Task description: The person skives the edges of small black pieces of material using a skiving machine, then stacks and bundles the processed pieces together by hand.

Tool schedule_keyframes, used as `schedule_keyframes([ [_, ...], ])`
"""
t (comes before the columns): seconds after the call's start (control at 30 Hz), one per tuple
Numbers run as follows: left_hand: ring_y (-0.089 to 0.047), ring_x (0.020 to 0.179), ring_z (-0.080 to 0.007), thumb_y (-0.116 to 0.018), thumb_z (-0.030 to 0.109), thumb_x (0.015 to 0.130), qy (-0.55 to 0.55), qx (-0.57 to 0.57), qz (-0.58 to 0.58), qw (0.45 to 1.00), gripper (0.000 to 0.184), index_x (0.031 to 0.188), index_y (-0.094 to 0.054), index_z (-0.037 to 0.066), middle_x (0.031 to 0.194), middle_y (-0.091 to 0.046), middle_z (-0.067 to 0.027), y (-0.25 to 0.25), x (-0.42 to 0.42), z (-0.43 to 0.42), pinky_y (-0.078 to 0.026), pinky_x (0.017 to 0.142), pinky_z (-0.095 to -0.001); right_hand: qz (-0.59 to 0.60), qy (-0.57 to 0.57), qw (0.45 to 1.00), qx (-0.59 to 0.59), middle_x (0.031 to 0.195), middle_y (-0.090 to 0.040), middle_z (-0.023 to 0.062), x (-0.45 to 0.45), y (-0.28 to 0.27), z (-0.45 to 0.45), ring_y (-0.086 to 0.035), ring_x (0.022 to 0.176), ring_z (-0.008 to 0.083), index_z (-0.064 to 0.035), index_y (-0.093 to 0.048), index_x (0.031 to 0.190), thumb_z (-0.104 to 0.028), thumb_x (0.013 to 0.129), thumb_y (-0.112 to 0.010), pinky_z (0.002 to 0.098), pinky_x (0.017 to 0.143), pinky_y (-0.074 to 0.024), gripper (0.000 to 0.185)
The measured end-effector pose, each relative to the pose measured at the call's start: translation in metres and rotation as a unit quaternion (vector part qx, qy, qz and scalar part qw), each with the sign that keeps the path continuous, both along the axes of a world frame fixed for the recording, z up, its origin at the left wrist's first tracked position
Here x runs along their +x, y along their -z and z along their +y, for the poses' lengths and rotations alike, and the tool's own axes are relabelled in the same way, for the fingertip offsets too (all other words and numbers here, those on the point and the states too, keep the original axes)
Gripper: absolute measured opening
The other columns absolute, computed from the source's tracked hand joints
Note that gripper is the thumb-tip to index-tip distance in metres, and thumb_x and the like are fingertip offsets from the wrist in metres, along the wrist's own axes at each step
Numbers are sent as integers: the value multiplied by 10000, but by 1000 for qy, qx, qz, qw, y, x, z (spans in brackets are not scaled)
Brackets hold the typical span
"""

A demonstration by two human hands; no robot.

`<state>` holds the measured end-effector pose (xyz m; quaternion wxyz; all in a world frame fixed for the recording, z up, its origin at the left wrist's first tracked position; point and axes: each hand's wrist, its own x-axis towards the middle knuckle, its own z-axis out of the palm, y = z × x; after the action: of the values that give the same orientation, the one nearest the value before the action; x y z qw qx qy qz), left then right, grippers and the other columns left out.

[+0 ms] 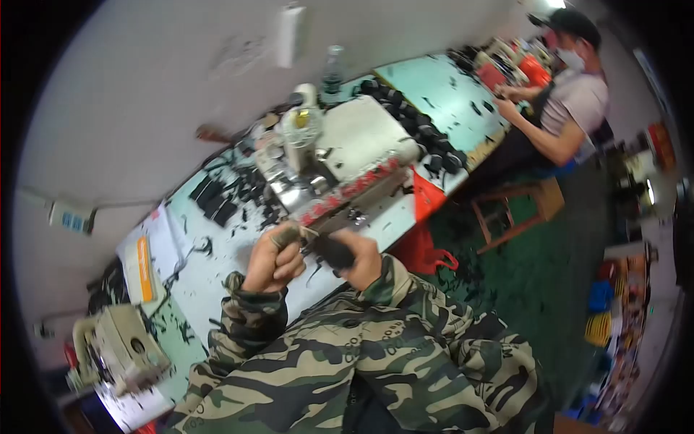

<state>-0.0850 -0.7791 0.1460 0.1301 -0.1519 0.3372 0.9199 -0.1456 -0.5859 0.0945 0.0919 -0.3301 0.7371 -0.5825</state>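
Note:
My left hand point(275, 260) is closed in front of the sewing machine point(354, 137), its fingers curled and pinched near the black piece; what they grip is too small to make out. My right hand point(361, 259) is wrapped round a black fabric piece point(332, 252), just to the right of my left hand. Both hands are above the white table point(238, 253), near its front edge. A thin dark thread hangs below the black piece.
Black bundles point(211, 199) and scraps lie left of the machine, more black pieces point(426, 134) behind it. A bottle point(332, 72) stands behind. Red bag point(426, 239) at the table edge, stool point(517, 210) and seated co-worker point(571, 108) at right. Another machine point(123, 351) is lower left.

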Motion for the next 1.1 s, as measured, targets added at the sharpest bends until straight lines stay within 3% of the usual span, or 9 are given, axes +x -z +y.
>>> schedule_keyframes([
  [0.03, -320, 336, -57, -509, 200, 988, 46, -26, -11, 999, 198, 972, -602, 26, 479, -360, 54, -10, -2, 11, -262, 380, -216, 196, -19, 980, 40, 863, -651, 157, -2, 3, 8, -647, 780, 336, -14, -620, 1030, 8, 710, -665, 403, 711, -519, 324],
  [0.2, -318, 387, -35, -626, 210, 929, 320, -324, 90, 886, 188, 990, -668, 38, 514, -412, 68, 33, -5, 48, -213, 366, -231, -425, 18, 885, 189, 719, -674, 165, -54, 25, 61, -674, 615, 243, 32, -641, 813, -103, 722, -716, 351, 537, -533, 179],
  [0.33, -358, 388, -59, -623, 187, 909, 232, -223, -93, 942, 183, 783, -643, 56, 524, -436, 50, 105, -34, 15, -240, 367, -237, -402, -100, 908, 63, 691, -668, 111, -44, -22, 114, -662, 600, 179, 43, -621, 933, -118, 753, -740, 300, 523, -524, 269],
  [0.5, -546, 527, -251, -658, 202, 855, 255, -654, 289, 651, 222, 823, -623, -15, 631, -598, -157, 50, -30, 168, -450, 563, -422, -321, -69, 934, 139, 661, -668, 95, -37, 98, 141, -639, 551, 157, -1, -703, 764, -194, 737, -727, 289, 497, -498, 196],
  [0.67, -396, 413, -89, -624, 134, 880, 359, -247, -138, 889, 167, 740, -586, 51, 526, -466, 20, 109, -73, 161, -273, 383, -254, -512, -40, 849, -125, 855, -682, 91, -24, 59, 240, -650, 642, 161, -11, -670, 959, 12, 758, -660, 315, 620, -523, 202],
  [0.77, -551, 481, -190, -631, 143, 840, 318, -495, 94, 803, 155, 763, -572, 22, 565, -566, -60, 139, -85, 233, -426, 448, -347, -198, -140, 885, 398, 770, -710, 138, -41, 30, 233, -682, 641, 236, -50, -707, 944, -245, 777, -681, 355, 612, -525, 258],
  [0.83, -620, 628, -207, -663, 111, 786, 361, -724, 183, 558, 144, 855, -578, 18, 669, -623, -75, 123, -68, 279, -485, 586, -373, -274, -87, 921, 264, 684, -679, 139, -31, 188, 229, -666, 593, 235, -29, -702, 912, -247, 761, -662, 345, 536, -509, 268],
  [0.97, -678, 906, -230, -687, 77, 828, 275, -563, 77, 776, 450, 1233, -500, 19, 951, -684, -160, 128, -78, 299, -530, 788, -366, -639, -1, 768, -46, 690, -649, 106, -50, 191, 284, -598, 500, 169, 53, -621, 920, -107, 725, -698, 288, 453, -467, 264],
  [1.1, -636, 983, -331, -703, 52, 792, 141, -794, 24, 591, 479, 1237, -536, -4, 1107, -618, -200, 146, -55, 228, -529, 827, -388, -492, 233, 838, -36, 850, -683, 139, -63, 276, 318, -684, 701, 231, -24, -634, 1013, -136, 648, -726, 348, 582, -524, 393],
])
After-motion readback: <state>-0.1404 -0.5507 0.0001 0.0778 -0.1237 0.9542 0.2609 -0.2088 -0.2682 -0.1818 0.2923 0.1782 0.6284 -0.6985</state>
